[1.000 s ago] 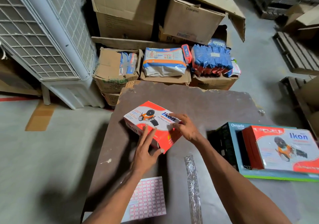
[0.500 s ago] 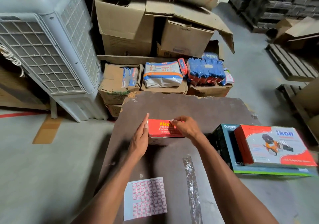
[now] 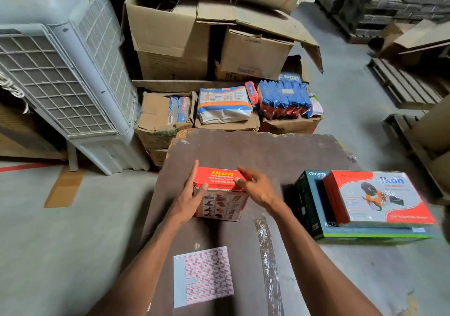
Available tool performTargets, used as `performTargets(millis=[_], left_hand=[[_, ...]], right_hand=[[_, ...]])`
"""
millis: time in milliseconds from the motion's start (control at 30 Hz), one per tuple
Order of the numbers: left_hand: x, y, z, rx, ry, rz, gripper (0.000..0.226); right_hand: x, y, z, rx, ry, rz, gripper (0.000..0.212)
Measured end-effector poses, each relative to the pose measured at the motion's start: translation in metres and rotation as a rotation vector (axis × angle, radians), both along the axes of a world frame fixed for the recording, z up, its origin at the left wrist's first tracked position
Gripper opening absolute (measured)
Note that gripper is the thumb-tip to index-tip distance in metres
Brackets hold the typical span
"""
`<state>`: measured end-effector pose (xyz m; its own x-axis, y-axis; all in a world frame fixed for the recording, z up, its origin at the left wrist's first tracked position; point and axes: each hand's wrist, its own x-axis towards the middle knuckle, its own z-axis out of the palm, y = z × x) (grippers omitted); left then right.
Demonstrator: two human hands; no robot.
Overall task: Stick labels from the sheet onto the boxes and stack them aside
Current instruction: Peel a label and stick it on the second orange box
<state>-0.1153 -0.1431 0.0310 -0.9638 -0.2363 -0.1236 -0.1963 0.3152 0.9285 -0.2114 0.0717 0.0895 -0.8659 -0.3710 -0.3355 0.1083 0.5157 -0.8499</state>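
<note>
On the brown table [image 3: 280, 155], a red box [image 3: 220, 195] reading "Ikon TAPE DISPENSER" is standing on edge between the hands, the left hand [image 3: 188, 197] pressing its side with straight fingers, the right hand [image 3: 258, 188] touching its top edge, fingers loosely spread, the label sheet [image 3: 203, 275] lying nearer.

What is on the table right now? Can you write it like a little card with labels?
box in hands: red Ikon box, standing on its edge on the brown table
left hand: flat against the box's left side
right hand: at the box's top right edge, blurred
label sheet: lying flat near the person, some labels gone
stack at right: another Ikon box lying on a dark Omada box
</note>
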Motion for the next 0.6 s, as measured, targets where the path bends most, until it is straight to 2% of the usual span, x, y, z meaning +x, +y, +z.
performTargets(millis=[67,200,333,433,600], left_hand=[[0.002,-0.002,-0.003,-0.045,-0.015,0.029,0.066],[0.001,-0.009,-0.006,-0.105,0.001,0.04,0.059],[0.003,-0.015,-0.004,-0.211,0.124,0.014,0.06],[0.004,-0.017,-0.004,-0.24,0.192,-0.04,0.057],[0.003,-0.017,-0.009,-0.498,0.223,-0.11,0.054]], right_hand=[[0.003,0.002,-0.006,0.004,0.062,0.003,0.055],[0.01,0.008,-0.012,-0.018,0.146,0.091,0.057],[0.016,0.013,-0.018,0.031,0.255,0.123,0.047],[0.017,0.013,-0.021,0.033,0.259,0.118,0.048],[0.022,0.013,-0.026,0.016,0.285,0.107,0.048]])
